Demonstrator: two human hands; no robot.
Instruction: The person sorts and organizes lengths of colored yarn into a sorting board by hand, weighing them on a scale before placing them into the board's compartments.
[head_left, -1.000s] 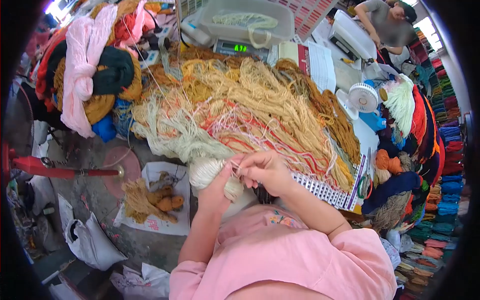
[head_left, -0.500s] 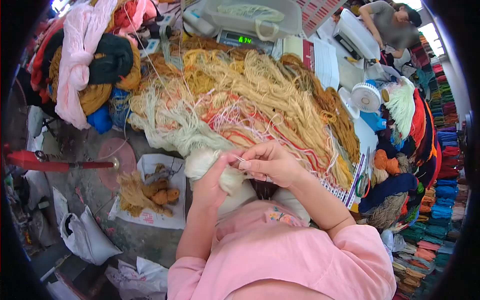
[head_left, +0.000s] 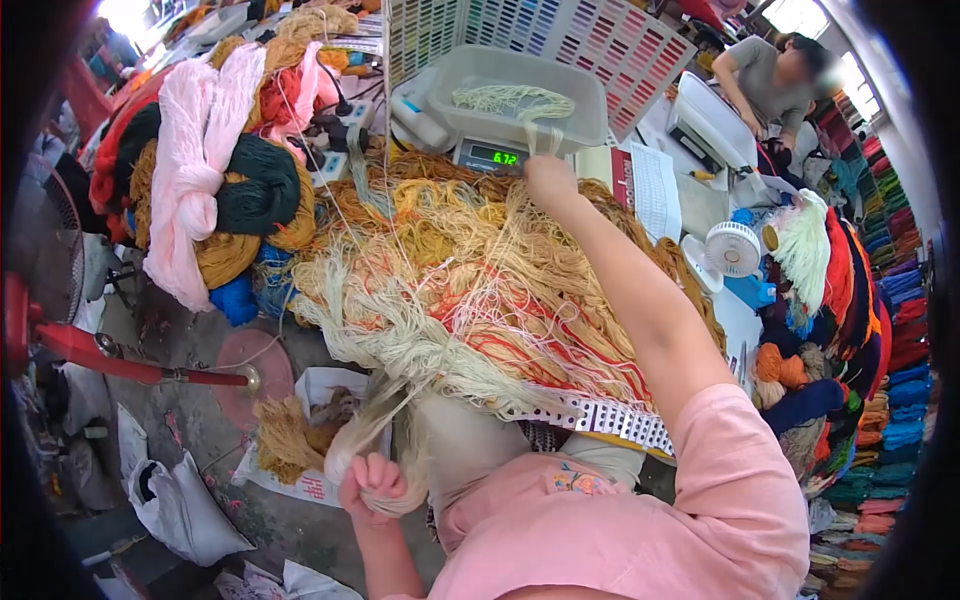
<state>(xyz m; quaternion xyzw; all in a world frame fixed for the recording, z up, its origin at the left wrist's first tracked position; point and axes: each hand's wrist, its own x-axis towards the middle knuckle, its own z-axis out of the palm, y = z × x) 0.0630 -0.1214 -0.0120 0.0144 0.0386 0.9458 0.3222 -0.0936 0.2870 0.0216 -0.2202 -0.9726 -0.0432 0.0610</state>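
Low beside my lap, my left hand (head_left: pixel 375 488) is closed around a looped skein of off-white yarn (head_left: pixel 405 465). Strands run up from that skein to a pale greenish yarn bundle (head_left: pixel 455 365) at the table's front edge. My right hand (head_left: pixel 550 182) reaches far forward to the digital scale (head_left: pixel 478 157), which reads about 6.72. Its fingers are closed on pale yarn ends (head_left: pixel 543 138) that hang over the rim of a clear plastic tub (head_left: pixel 592 105). More pale yarn (head_left: pixel 515 98) lies inside the tub, which stands on the scale.
Tan, gold and red-streaked yarn (head_left: pixel 560 270) covers the table. A small white fan (head_left: pixel 733 248) and colour cards (head_left: pixel 630 60) stand behind. Pink skeins (head_left: pixel 190 170) hang at left above a red fan stand (head_left: pixel 120 370). A co-worker (head_left: pixel 765 85) sits at back right.
My right hand has left the skein and stretched forward to the tub on the scale. My left hand has dropped lower with the skein. The view has tilted up; the reading went from about 6.74 to 6.72.
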